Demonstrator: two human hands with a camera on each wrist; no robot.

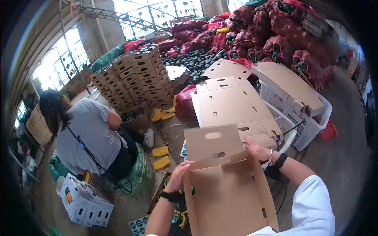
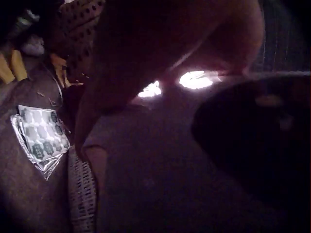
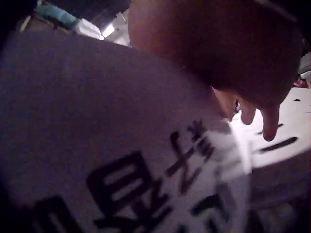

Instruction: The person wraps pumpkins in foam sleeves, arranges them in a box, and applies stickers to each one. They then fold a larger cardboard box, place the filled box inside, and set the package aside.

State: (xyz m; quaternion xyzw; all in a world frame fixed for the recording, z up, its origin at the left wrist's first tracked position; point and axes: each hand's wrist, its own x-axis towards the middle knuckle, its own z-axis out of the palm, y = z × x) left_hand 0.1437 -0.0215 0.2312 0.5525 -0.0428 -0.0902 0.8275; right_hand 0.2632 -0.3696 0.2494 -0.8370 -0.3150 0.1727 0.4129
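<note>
An open brown cardboard box (image 1: pixel 226 196) lies in front of me, long side walls standing, plain inside up. Its far end panel (image 1: pixel 208 143), with hand holes, stands up at the far edge. My left hand (image 1: pixel 179 177) grips the left far corner, fingertips over the wall's top edge. At the right far corner my right hand (image 1: pixel 256 150) pinches the end panel where it meets the side wall. Dark printed characters (image 3: pixel 126 179) show on the box's outside in the right wrist view. The left wrist view is very dark, with the hand (image 2: pixel 160 48) across the top.
Flat cardboard blanks (image 1: pixel 232 100) lie stacked just beyond the box. White plastic crates (image 1: pixel 295 118) stand at right. A seated person (image 1: pixel 88 133) works at left beside stacked boxes (image 1: pixel 132 76). Red net sacks (image 1: pixel 275 43) and loose dark green produce (image 1: pixel 193 63) fill the back.
</note>
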